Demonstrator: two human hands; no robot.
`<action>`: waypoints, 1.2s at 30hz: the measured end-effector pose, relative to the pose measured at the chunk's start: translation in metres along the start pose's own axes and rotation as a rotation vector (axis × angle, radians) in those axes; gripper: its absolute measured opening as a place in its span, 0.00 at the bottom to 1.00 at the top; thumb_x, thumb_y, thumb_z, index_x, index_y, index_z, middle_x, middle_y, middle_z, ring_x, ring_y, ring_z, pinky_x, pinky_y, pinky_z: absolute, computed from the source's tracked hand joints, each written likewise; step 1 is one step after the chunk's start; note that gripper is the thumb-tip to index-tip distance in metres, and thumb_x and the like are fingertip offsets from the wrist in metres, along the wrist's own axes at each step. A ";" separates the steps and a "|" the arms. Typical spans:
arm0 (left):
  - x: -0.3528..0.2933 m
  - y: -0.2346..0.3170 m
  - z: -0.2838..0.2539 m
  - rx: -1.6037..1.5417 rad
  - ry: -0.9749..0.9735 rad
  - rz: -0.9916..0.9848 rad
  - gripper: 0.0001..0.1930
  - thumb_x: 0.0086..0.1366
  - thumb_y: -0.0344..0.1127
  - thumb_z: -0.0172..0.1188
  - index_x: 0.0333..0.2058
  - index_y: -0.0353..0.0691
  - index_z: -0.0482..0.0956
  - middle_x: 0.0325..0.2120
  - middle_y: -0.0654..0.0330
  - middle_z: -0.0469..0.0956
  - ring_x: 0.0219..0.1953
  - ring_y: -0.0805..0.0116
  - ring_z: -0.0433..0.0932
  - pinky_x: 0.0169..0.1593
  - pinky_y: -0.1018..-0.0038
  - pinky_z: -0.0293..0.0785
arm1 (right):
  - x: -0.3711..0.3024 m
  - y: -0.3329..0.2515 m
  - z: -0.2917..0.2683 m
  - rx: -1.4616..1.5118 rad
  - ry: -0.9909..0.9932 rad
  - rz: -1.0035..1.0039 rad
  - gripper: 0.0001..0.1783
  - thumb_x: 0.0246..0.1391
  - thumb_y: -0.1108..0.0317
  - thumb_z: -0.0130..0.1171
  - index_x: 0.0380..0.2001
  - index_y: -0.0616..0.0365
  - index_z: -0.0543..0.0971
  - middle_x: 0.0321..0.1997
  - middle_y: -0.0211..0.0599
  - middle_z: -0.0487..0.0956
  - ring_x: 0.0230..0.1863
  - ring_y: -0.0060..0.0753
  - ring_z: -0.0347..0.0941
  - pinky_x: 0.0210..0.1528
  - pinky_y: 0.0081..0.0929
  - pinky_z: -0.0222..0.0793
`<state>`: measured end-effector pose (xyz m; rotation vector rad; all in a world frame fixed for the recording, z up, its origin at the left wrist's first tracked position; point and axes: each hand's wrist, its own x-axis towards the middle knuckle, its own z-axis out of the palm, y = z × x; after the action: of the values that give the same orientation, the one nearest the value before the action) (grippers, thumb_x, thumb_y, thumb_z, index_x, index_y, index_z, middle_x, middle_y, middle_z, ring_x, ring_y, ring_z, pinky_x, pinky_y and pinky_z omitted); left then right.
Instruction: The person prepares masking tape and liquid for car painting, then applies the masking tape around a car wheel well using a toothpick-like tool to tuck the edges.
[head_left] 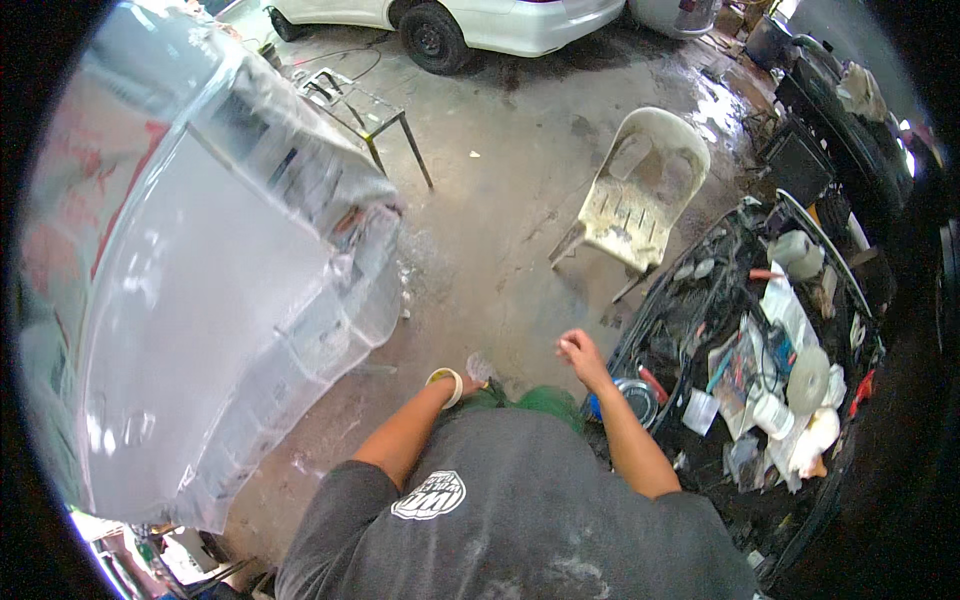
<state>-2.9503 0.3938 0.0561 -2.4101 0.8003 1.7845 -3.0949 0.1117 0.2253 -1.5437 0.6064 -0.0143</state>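
Observation:
My left hand (471, 384) is low in front of me, close to my green trousers. A roll of masking tape (445, 388) sits round its wrist like a bracelet. Just past its fingers a pale, translucent crumpled lump (479, 367) shows; the fingers are partly hidden, and the lump's kind is unclear. My right hand (579, 352) is raised in front of me with its fingers curled in, and nothing shows in them. To my left stands a car body panel (205, 290) with a smooth grey surface, edged by clear plastic sheeting (300, 370).
A worn white plastic chair (635, 215) stands ahead right. Beyond the panel is a metal frame stand (375, 120). A white car (520, 25) is parked farther off. On my right, a black car part (680, 310) bears a white tub (772, 414), a blue-rimmed round can (636, 402), rags and tools.

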 end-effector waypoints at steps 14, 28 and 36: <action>0.185 0.110 -0.449 -0.105 0.025 0.201 0.31 0.68 0.56 0.43 0.58 0.38 0.69 0.60 0.46 0.67 0.61 0.42 0.65 0.62 0.53 0.62 | 0.143 0.193 -0.220 0.053 0.485 0.339 0.04 0.56 0.69 0.53 0.34 0.54 0.71 0.23 0.33 0.73 0.22 0.28 0.71 0.16 0.28 0.66; 0.295 0.025 -0.758 -0.590 0.032 -0.107 0.45 0.62 0.69 0.43 0.69 0.45 0.47 0.70 0.50 0.43 0.71 0.50 0.43 0.70 0.53 0.42 | 0.986 -0.305 -0.169 -0.457 0.030 -0.055 0.05 0.57 0.69 0.52 0.31 0.58 0.75 0.26 0.30 0.75 0.28 0.23 0.72 0.28 0.22 0.67; 0.365 -0.113 -1.072 -0.446 -0.084 0.130 0.35 0.68 0.61 0.38 0.63 0.40 0.63 0.63 0.47 0.62 0.66 0.50 0.58 0.66 0.58 0.54 | 1.164 -0.325 -0.077 -0.653 -0.093 -0.052 0.08 0.53 0.68 0.53 0.27 0.60 0.77 0.27 0.36 0.78 0.29 0.30 0.74 0.33 0.32 0.70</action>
<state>-1.8808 0.0046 0.0592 -2.5582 0.6155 2.3113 -2.0117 -0.4189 0.1205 -2.1766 0.5200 0.2354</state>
